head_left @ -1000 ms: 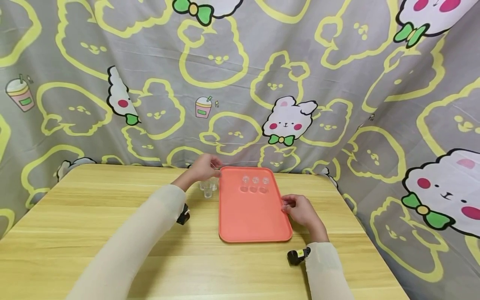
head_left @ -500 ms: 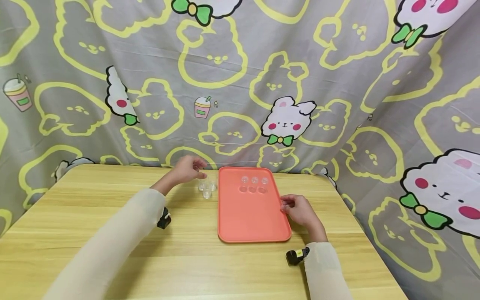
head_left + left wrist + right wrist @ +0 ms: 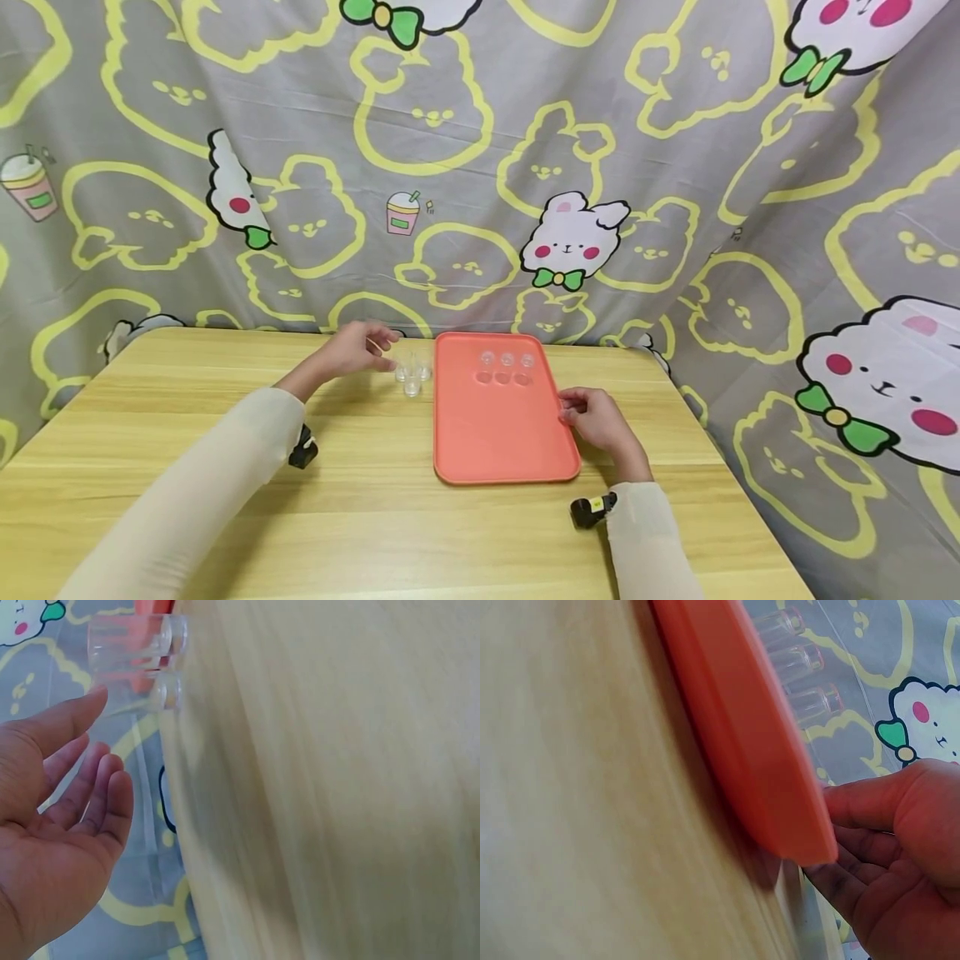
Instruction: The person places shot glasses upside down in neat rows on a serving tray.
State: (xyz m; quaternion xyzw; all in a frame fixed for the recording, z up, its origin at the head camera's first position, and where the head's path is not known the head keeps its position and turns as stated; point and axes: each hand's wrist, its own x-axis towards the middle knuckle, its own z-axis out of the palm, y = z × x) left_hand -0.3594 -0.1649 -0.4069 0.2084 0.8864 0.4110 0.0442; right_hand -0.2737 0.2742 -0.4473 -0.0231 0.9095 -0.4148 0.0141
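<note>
Right grip [image 3: 602,419] pinches tray [image 3: 504,437]; left grip [image 3: 349,349] near cups [image 3: 412,387]

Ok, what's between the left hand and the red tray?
In the head view, a small cluster of clear cups stands on the table between the left hand and the red tray.

Cups [image 3: 412,387] left of tray [image 3: 504,437]

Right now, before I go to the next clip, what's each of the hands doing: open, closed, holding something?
Left hand: open, holding nothing, beside the clear cups.
Right hand: closed on the tray's edge.
</note>
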